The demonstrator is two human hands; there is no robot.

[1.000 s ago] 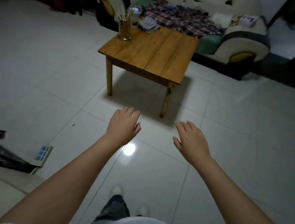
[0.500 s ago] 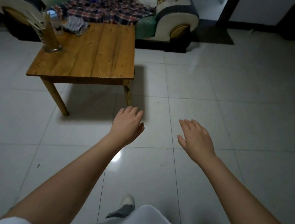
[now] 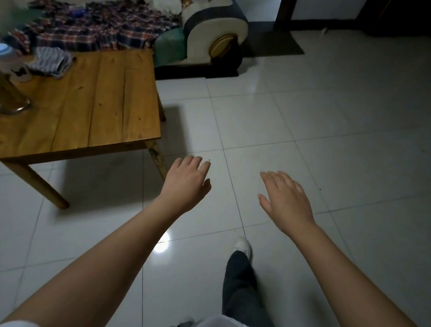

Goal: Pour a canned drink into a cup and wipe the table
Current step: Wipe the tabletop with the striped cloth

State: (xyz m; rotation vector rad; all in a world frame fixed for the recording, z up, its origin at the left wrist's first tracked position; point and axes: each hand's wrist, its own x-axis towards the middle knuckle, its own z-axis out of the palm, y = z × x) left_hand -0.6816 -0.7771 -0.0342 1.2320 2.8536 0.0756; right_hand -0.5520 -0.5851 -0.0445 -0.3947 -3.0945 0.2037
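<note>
Bare skin and nothing else in either grip right now: your left hand (image 3: pixel 185 184) hangs out in front with the fingers loosely curled, holding nothing, and your right hand (image 3: pixel 287 198) is spread flat, palm down, also holding nothing. Both hover over the white tiled floor (image 3: pixel 339 147), just off the near corner of the wooden tabletop (image 3: pixel 105 103), so I'd call this the approach step, with no pouring or wiping started. One foot is forward in a white shoe (image 3: pixel 242 245), which fits with walking up to it. On the tabletop's far left side there's a tall glass holder (image 3: pixel 4 92) with what look like chopsticks or straws in it, though the frame edge cuts most of that off, and right behind it a small white bottle (image 3: pixel 11 62) with a pale cap; can't tell what's inside. A striped cloth (image 3: pixel 51 62) is bunched up next to the bottle, probably your wiping rag. Honestly I can't spot the can or a proper cup anywhere in view, so your next move is likely to turn left, face the tabletop and find them. A plaid shirt (image 3: pixel 103 30) is draped over the sofa (image 3: pixel 214 31) behind.
</note>
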